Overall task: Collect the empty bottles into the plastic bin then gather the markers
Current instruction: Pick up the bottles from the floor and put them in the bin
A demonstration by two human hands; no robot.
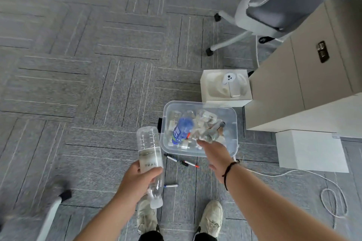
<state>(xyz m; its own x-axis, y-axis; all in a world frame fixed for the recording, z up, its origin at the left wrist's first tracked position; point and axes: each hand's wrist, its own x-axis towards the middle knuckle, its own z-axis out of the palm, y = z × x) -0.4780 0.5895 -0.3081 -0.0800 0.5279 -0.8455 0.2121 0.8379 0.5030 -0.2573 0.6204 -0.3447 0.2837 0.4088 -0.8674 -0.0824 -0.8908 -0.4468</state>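
Note:
A clear plastic bin point(233, 112) sits on the carpet and holds several empty bottles, one with a blue label point(181, 128). My left hand point(137, 180) grips a clear empty bottle point(149, 152), its cap end pointing down toward my feet. My right hand point(214, 154) reaches over the bin's near rim with fingers spread and nothing in it. Three markers lie on the floor: a black one point(175, 159) and a red-tipped one point(191, 163) just in front of the bin, and a blue-capped one point(170, 185) nearer my feet.
A white box point(225, 86) stands behind the bin. A beige cabinet point(303, 68) and a white block point(311, 150) are to the right. An office chair point(274, 6) is at the back right. A white cable point(333, 197) loops on the floor at right.

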